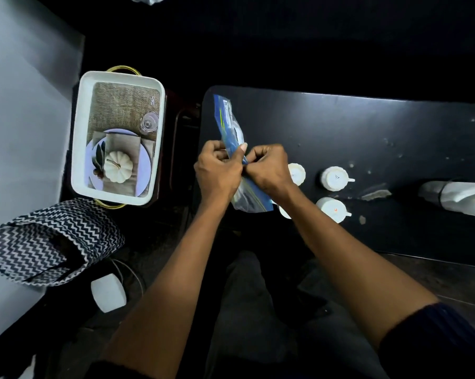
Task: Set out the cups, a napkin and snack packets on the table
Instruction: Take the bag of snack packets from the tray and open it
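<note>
A blue and clear plastic packet (229,124) is held above the left end of the black table (367,127). My left hand (217,170) and my right hand (269,168) both pinch it near its middle, knuckles almost touching. Several white cups stand upside down on the table to the right of my hands: one (297,173) right beside my right hand, one (334,178) further right, one (332,209) nearer me, and another (284,212) mostly hidden under my right forearm.
A white tray (79,149) with a printed place-setting picture sits on a stool left of the table. A zigzag-patterned bag (47,242) lies at the lower left. A white cloth bundle (460,196) rests at the table's right edge.
</note>
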A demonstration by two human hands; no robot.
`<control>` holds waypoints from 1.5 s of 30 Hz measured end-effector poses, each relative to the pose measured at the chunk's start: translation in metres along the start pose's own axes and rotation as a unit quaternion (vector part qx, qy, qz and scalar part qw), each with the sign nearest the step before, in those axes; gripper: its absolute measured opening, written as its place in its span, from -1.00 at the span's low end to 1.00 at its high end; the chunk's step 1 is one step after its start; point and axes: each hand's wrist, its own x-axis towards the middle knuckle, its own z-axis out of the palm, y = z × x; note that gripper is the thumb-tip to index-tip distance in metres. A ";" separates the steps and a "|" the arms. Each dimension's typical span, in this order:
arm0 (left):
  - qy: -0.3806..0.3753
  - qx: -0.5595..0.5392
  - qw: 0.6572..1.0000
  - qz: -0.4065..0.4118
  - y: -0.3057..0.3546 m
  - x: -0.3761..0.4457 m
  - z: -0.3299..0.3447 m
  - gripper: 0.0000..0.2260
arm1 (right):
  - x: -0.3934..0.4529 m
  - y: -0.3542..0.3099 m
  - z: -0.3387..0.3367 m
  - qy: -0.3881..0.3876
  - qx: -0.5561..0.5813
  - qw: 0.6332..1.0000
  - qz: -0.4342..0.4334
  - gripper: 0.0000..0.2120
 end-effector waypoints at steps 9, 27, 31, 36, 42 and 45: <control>-0.042 -0.050 0.998 -0.021 -0.011 0.014 -0.013 -0.71 | -0.001 0.014 -0.001 -0.086 0.089 0.992 0.010 -0.63; 0.153 0.062 0.986 -0.036 -0.017 0.028 -0.071 -0.76 | -0.006 -0.018 -0.037 0.262 -0.086 0.957 -0.092 -0.83; 0.119 0.037 0.992 -0.006 -0.016 0.021 -0.069 -0.76 | -0.009 -0.019 -0.039 0.242 -0.150 0.952 -0.112 -0.87; 0.098 0.024 0.994 0.041 -0.011 0.011 -0.061 -0.77 | -0.010 -0.023 -0.022 0.149 -0.178 0.967 -0.106 -0.82; 0.117 -0.049 0.991 0.038 -0.009 0.020 -0.061 -0.85 | -0.001 -0.021 -0.030 0.229 -0.112 0.964 -0.073 -0.90; 0.090 -0.064 0.992 0.057 -0.009 0.016 -0.058 -0.87 | 0.007 -0.019 -0.038 0.123 0.015 0.991 -0.040 -0.83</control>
